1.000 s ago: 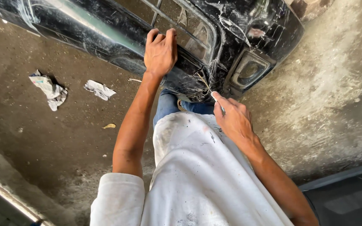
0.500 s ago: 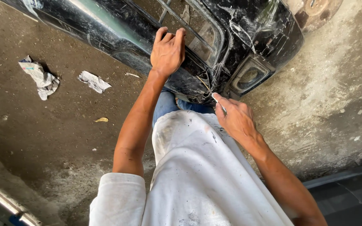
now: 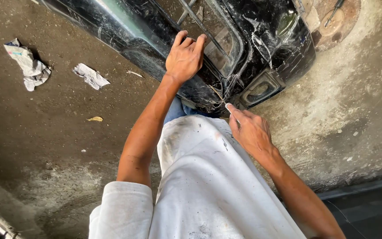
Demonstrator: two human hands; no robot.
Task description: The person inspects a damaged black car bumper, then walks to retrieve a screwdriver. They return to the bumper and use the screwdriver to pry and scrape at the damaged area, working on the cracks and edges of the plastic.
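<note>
The black car bumper (image 3: pixel 261 48) lies on the concrete floor (image 3: pixel 58 146) right in front of the person, its scratched, cracked corner with the fog-lamp recess turned toward their knees. The left hand (image 3: pixel 184 57) is hooked over the edge of the grille opening, fingers (image 3: pixel 191 42) curled tight around that rim, pinning the part down. The right hand (image 3: pixel 250 130) sits low by the cracked corner, its fingers pinched close together on what looks like a thin pale tool or strip at the damage; I cannot tell exactly what it is. To my eye the work is on that crack, and doing it well means keeping the left grip firm so the bumper cannot rock, and working the right hand in short, controlled strokes along the crack rather than across it, since the plastic there already looks brittle. Compared with a moment earlier, the left hand's grip sits in much the same spot on the grille edge, and the right hand has hardly moved from the corner; mostly the view has tipped a little, so the crumpled rags (image 3: pixel 29 66) on the floor sit nearer the left edge.
</note>
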